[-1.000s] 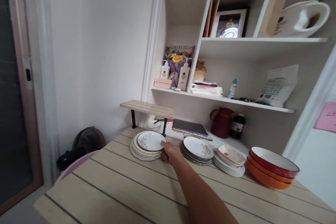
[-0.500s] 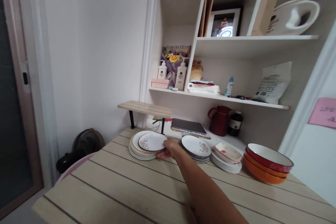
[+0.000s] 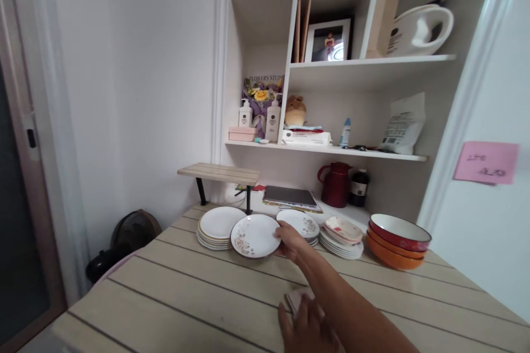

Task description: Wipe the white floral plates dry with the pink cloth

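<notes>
My right hand (image 3: 287, 240) grips the rim of a white plate (image 3: 254, 236) with a dark edge and a brown flower pattern. The plate is tilted and held just in front of a stack of white plates (image 3: 221, 223) with a yellowish rim. Low in the view, beside the right forearm, my left hand (image 3: 306, 325) has its fingers closed on a pale greyish-pink cloth (image 3: 296, 298). Behind the right hand stands another stack of flowered plates (image 3: 296, 220), partly hidden by it.
Small dishes (image 3: 343, 229) rest on more white plates (image 3: 342, 249); red and orange bowls (image 3: 395, 253) are stacked at the right. A small wooden riser (image 3: 219, 172), a dark laptop-like slab (image 3: 290, 196), a red jug (image 3: 335, 185) and a dark bottle (image 3: 359, 187) stand behind.
My right hand has lifted the flowered plate off the left stack and brought it forward and right. My left hand with the cloth has come into view. The camera has turned slightly right.
</notes>
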`<act>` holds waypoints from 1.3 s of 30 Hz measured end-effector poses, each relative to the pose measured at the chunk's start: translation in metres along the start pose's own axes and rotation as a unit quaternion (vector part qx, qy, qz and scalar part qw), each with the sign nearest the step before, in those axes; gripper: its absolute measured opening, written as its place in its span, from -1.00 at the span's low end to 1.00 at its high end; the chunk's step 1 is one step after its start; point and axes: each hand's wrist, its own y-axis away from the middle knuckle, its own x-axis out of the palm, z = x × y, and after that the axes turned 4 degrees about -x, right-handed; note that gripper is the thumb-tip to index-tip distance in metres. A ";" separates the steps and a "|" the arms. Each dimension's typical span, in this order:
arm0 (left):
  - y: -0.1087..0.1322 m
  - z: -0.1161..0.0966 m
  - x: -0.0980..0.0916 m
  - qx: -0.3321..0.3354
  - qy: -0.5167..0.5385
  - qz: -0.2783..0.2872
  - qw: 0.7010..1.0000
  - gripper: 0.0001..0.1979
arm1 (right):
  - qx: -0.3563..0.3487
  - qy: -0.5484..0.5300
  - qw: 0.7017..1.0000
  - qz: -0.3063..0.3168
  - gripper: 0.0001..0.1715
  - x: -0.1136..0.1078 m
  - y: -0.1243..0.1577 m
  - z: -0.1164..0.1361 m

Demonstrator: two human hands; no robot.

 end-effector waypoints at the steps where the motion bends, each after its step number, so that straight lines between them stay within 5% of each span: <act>1: -0.001 0.001 0.001 -0.013 0.003 -0.006 1.000 -0.54 | -0.005 -0.010 1.000 -0.003 -0.26 -0.011 0.009 -0.005; 9: 0.001 -0.001 0.000 -0.008 -0.040 -0.115 0.993 -0.52 | -0.052 -0.076 0.994 -0.059 -0.32 -0.110 0.091 -0.028; 15: -0.010 0.012 0.000 0.000 0.078 -0.205 0.976 -0.51 | -0.070 -0.122 0.977 -0.163 -0.29 -0.146 0.117 -0.041; 19: -0.021 0.024 0.001 -0.019 0.220 -0.260 0.940 -0.68 | -0.086 -0.173 0.966 -0.174 -0.16 -0.148 0.119 -0.046; 25: -0.024 0.024 -0.005 -0.056 0.368 -0.296 0.880 -0.61 | -0.078 -0.258 0.961 -0.057 -0.14 -0.129 0.125 -0.042; 29: -0.023 0.023 -0.006 -0.081 0.361 -0.281 0.885 -0.60 | -0.005 -0.333 0.943 0.016 -0.24 -0.122 0.129 -0.042; 39: -0.025 0.021 -0.002 -0.049 0.376 -0.290 0.879 -0.45 | -0.016 -0.419 0.908 -0.016 -0.32 -0.119 0.125 -0.049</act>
